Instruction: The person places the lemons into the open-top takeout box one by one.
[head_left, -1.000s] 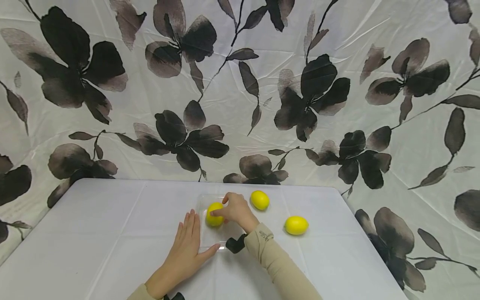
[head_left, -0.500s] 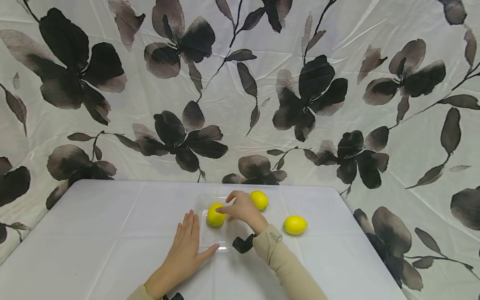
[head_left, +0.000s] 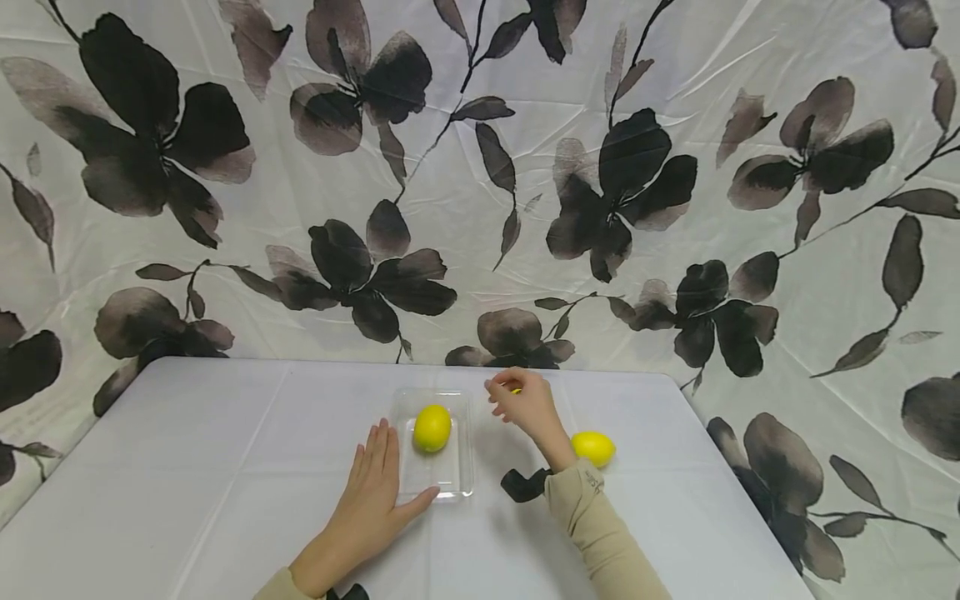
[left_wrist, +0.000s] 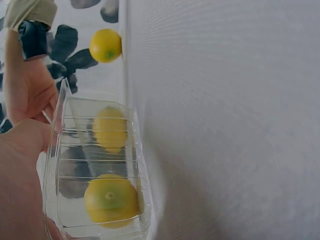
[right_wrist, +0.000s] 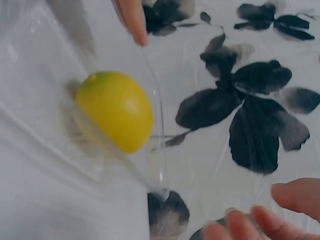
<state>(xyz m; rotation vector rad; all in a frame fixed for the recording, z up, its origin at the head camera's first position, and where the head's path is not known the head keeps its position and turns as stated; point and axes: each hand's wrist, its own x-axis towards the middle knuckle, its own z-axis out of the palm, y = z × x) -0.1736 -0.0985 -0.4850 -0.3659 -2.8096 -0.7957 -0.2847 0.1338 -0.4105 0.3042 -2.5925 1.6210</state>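
Note:
A yellow lemon sits in a clear plastic tray. My left hand rests along the tray's left side with straight fingers, its thumb at the near edge. My right hand hovers right of the tray, above a second lemon that it mostly hides in the head view. In the right wrist view, the fingertips are spread apart with nothing between them, while the lemon stays in the tray. Through the tray wall, the left wrist view shows yellow lemons.
A third lemon lies to the right on the white-covered table, partly behind the right wrist. A floral-print cloth hangs behind the table's far edge. Dark wrist cameras sit on both wrists.
My right hand has let go of the lemon in the tray and moved right, over the second lemon. The left hand has stayed in place.

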